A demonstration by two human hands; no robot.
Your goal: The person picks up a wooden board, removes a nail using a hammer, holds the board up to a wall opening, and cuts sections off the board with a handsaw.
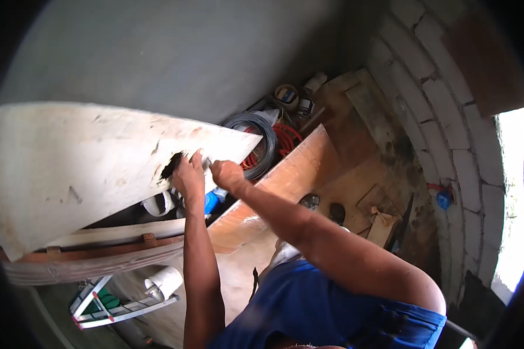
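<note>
A large pale board [81, 157] with a stained, scuffed face leans in front of me at the left. Near its right end is a dark, jagged hole [171, 166]. My left hand [187, 175] rests against the board just right of that hole, fingers stretched up and apart. Close beside it, my right hand [228, 175] is closed in a fist near the board's lower edge. A small greyish bit shows at its thumb side, too small to name. The inside of the right fist is hidden.
Behind the board's tip lie a coil of grey wire [266, 152] and red tubing [286, 138]. A brown wooden panel [300, 160] slants below them. Buckets [286, 96] stand in the back corner. A folded ladder [131, 314] lies at lower left. A block wall [448, 110] bounds the right.
</note>
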